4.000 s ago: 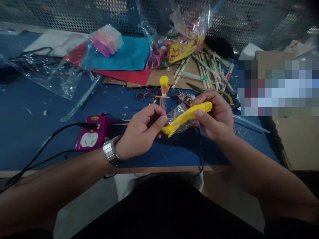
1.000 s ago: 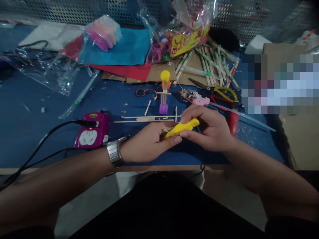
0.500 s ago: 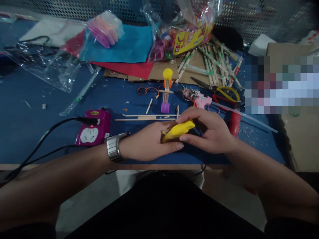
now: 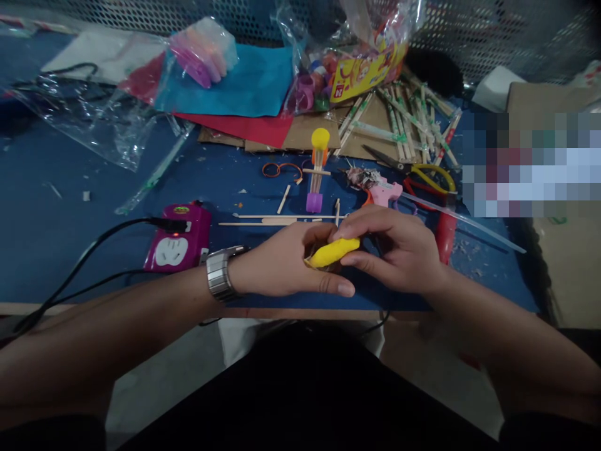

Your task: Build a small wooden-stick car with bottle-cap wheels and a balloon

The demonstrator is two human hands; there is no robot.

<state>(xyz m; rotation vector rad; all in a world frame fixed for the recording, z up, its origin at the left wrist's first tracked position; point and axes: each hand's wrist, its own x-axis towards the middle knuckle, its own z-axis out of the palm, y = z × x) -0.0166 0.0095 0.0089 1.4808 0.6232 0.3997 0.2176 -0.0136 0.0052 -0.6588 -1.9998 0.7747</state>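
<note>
Between my two hands is a soft-looking yellow piece (image 4: 334, 252), held above the front edge of the blue table. My left hand (image 4: 291, 260), with a metal watch on its wrist, curls around the left end of it, thumb along the near side. The fingertips and thumb of my right hand (image 4: 394, 247) pinch its right end. Just beyond stands a small stick construction (image 4: 317, 172) with a yellow round top and a purple base. Thin wooden sticks (image 4: 279, 221) lie behind my left hand.
A purple power socket (image 4: 178, 241) with a black cable sits at the left. Behind my right hand are a pink glue gun (image 4: 382, 190) and scissors (image 4: 434, 178). Plastic bags, coloured sheets (image 4: 225, 88) and wrapped sticks line the back; cardboard (image 4: 573, 263) is at the right.
The yellow piece has turned to lie more level and looks smoother. My left thumb reaches slightly further right. The whole view has shifted a little.
</note>
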